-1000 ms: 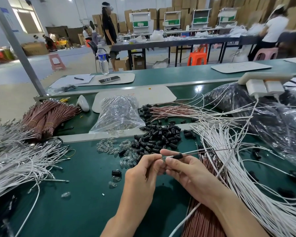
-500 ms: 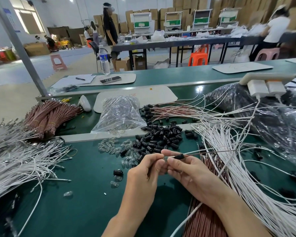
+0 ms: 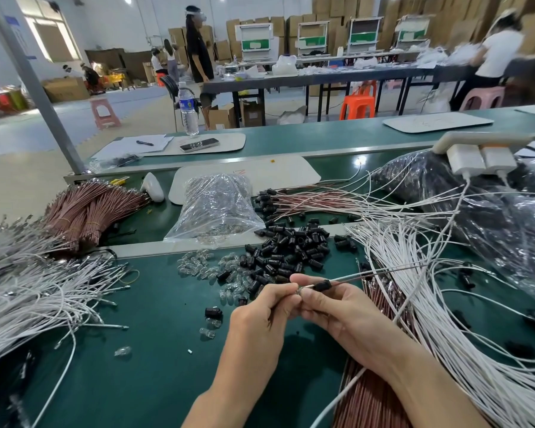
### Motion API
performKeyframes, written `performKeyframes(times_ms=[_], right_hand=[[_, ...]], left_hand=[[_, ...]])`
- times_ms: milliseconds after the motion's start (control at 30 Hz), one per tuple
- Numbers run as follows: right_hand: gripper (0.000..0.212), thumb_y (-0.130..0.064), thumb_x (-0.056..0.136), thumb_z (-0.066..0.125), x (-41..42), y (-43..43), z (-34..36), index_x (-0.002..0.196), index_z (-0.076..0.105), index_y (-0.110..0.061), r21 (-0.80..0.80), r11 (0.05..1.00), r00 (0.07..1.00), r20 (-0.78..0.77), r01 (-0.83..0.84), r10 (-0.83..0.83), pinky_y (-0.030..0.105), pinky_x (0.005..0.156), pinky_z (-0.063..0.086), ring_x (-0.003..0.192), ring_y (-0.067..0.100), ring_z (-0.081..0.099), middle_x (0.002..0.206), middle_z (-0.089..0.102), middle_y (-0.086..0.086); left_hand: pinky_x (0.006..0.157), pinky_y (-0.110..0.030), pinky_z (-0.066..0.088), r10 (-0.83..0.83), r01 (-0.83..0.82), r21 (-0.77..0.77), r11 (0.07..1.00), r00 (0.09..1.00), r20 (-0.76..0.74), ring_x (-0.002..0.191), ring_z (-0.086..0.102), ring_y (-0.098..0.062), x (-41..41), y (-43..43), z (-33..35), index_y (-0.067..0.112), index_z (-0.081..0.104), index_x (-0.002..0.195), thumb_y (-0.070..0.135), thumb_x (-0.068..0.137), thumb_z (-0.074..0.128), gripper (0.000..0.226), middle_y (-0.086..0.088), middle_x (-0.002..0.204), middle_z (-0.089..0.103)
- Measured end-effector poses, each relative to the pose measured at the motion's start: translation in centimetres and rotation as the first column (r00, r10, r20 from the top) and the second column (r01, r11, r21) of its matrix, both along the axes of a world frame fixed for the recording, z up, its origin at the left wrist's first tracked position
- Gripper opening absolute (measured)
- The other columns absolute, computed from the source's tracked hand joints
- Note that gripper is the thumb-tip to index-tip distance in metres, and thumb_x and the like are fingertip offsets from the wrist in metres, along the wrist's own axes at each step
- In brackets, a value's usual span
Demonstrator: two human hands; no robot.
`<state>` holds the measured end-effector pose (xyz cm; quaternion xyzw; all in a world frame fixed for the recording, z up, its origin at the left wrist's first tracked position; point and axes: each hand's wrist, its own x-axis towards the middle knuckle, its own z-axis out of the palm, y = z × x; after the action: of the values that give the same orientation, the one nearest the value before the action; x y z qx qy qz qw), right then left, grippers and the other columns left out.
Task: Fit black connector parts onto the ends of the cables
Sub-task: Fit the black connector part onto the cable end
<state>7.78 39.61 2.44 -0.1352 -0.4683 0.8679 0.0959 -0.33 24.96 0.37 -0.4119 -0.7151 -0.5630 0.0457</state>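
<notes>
Right at the fingertips, a single black connector [image 3: 322,285] sits threaded on a thin cable [image 3: 379,273]. Its long axis lies along the wire, nearly level. One end points left toward the pinching fingers, and the other points right and slightly up, where the cable runs off over the heap of white cables [image 3: 420,304].

The left hand [image 3: 260,319] has its fingers curled in, with thumb and forefinger closed on the cable's bare end just left of the connector. The right hand [image 3: 349,322] meets it fingertip to fingertip. Its forefinger and thumb are pressed together on the same wire, immediately beside the connector's near end, and the other fingers are folded under. Whether the thumb actually touches the black body cannot be told.

Just beyond the fingers lies a loose pile of black connectors [image 3: 291,251]. Clear glass bulbs [image 3: 198,264] are scattered to the left of that pile, and a clear plastic bag [image 3: 217,208] lies farther back. One stray connector [image 3: 213,312] rests on the green bench [image 3: 142,375] left of the left knuckles. Under the right wrist runs a bundle of brown cables [image 3: 380,400]. Far to the left of the fingers are more white cables [image 3: 28,291] and tied brown bundles [image 3: 87,211].
</notes>
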Motion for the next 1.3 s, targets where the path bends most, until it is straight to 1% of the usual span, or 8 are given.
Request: performKeyframes(times_ms=[100, 233, 367, 567, 767, 1000, 1200, 1300], right_hand=[[0.034, -0.008, 0.075, 0.075, 0.02, 0.04, 0.03, 0.109, 0.077, -0.004, 0.001, 1.000, 1.000, -0.001, -0.002, 0.002, 0.021, 0.069, 0.058, 0.078, 0.016, 0.073, 0.091, 0.073, 0.015], [0.036, -0.004, 0.076, 0.074, -0.11, 0.19, -0.05, 0.112, 0.076, -0.001, -0.053, 0.998, 1.000, 0.001, 0.023, -0.022, 0.021, 0.065, 0.059, 0.072, 0.014, 0.070, 0.087, 0.072, 0.012], [0.041, -0.006, 0.072, 0.078, -0.08, 0.19, -0.02, 0.113, 0.075, -0.003, -0.048, 0.999, 1.000, 0.001, 0.010, -0.010, 0.022, 0.063, 0.059, 0.070, 0.014, 0.071, 0.084, 0.072, 0.013], [0.025, -0.013, 0.070, 0.081, -0.27, 0.05, -0.11, 0.095, 0.082, -0.012, -0.059, 0.998, 0.999, -0.001, 0.035, -0.035, 0.022, 0.060, 0.058, 0.068, 0.013, 0.071, 0.081, 0.073, 0.012], [0.019, -0.008, 0.071, 0.079, -0.42, 0.17, -0.23, 0.090, 0.082, -0.010, -0.077, 0.995, 0.998, -0.001, 0.055, -0.056, 0.018, 0.062, 0.058, 0.072, 0.014, 0.073, 0.081, 0.073, 0.012], [0.022, -0.011, 0.066, 0.082, -0.74, 0.13, -0.59, 0.087, 0.083, -0.012, -0.034, 0.995, 0.995, -0.005, 0.096, -0.097, 0.018, 0.060, 0.056, 0.066, 0.012, 0.070, 0.076, 0.071, 0.010], [0.030, -0.020, 0.060, 0.086, -0.84, -0.14, -0.75, 0.090, 0.082, -0.016, 0.051, 0.994, 0.995, -0.013, 0.098, -0.098, 0.018, 0.064, 0.056, 0.071, 0.013, 0.071, 0.079, 0.072, 0.009], [0.041, -0.021, 0.063, 0.086, -0.68, -0.16, -0.55, 0.102, 0.078, -0.009, 0.002, 0.996, 0.995, -0.033, 0.094, -0.094, 0.021, 0.063, 0.058, 0.073, 0.017, 0.072, 0.087, 0.073, 0.014]], left_hand=[[0.076, -0.008, 0.051, 0.004, -0.004, -0.015, 1.000, 1.000, 0.000, 0.084, 0.071, 0.005, -0.04, 0.01, 0.02, 0.040, 0.067, 0.111, 0.029, 0.096, 0.061, 0.020, 0.030, 0.092, 0.072], [0.079, -0.010, 0.051, -0.009, 0.006, -0.085, 0.996, 0.999, -0.033, 0.092, 0.069, 0.006, -0.04, -0.06, 0.32, 0.060, 0.061, 0.108, 0.027, 0.096, 0.065, 0.035, 0.033, 0.100, 0.069], [0.079, -0.014, 0.053, 0.004, -0.012, -0.100, 0.995, 0.997, -0.078, 0.093, 0.069, 0.006, -0.08, -0.17, 0.29, 0.045, 0.058, 0.113, 0.028, 0.096, 0.064, 0.025, 0.033, 0.105, 0.068], [0.076, -0.030, 0.057, 0.018, -0.023, -0.114, 0.993, 0.999, -0.051, 0.089, 0.070, -0.001, 0.15, 0.11, 0.30, 0.041, 0.056, 0.113, 0.039, 0.097, 0.057, 0.016, 0.025, 0.104, 0.069], [0.076, -0.027, 0.056, 0.028, -0.037, -0.150, 0.988, 0.998, -0.065, 0.089, 0.069, 0.001, 0.07, 0.13, 0.26, 0.044, 0.055, 0.114, 0.035, 0.097, 0.059, 0.020, 0.027, 0.104, 0.067], [0.080, -0.029, 0.057, 0.017, -0.029, -0.192, 0.981, 0.998, -0.061, 0.095, 0.068, 0.002, -0.26, -0.09, 0.01, 0.045, 0.052, 0.115, 0.027, 0.097, 0.066, 0.029, 0.028, 0.108, 0.065], [0.077, -0.032, 0.057, 0.042, -0.055, -0.159, 0.986, 0.996, -0.084, 0.090, 0.068, 0.002, -0.20, -0.03, -0.15, 0.040, 0.056, 0.110, 0.033, 0.097, 0.065, 0.017, 0.026, 0.104, 0.067], [0.076, -0.026, 0.056, 0.055, -0.060, -0.088, 0.994, 0.996, -0.068, 0.087, 0.069, 0.002, -0.20, 0.20, -0.05, 0.039, 0.060, 0.107, 0.040, 0.096, 0.059, 0.011, 0.027, 0.099, 0.069]])
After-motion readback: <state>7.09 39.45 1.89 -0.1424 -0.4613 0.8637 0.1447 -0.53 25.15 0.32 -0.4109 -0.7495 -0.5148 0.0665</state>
